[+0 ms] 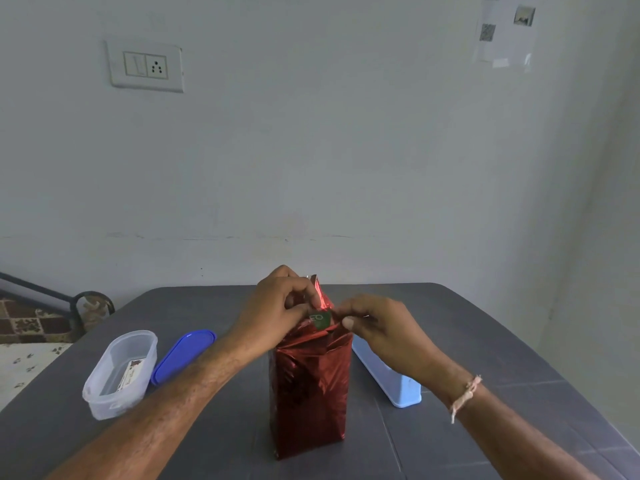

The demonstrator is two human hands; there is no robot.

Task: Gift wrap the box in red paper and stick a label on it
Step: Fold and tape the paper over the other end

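Observation:
A tall box (pixel 310 389) stands upright on the dark grey table (pixel 485 341), covered in shiny red paper (pixel 311 368). At its top a green patch of the box (pixel 320 320) shows through the open end. My left hand (pixel 280 306) pinches a raised flap of red paper at the top left. On the other side my right hand (pixel 377 327) pinches the paper's edge at the top right. A clear tub (pixel 119 374) at the left holds a printed label (pixel 131 374).
A blue lid (pixel 183 356) lies beside the clear tub. A light blue container (pixel 388 374) lies behind the box at the right, under my right wrist. The wall stands close behind the table's far edge. A patterned bed or sofa (pixel 31 323) is at the far left.

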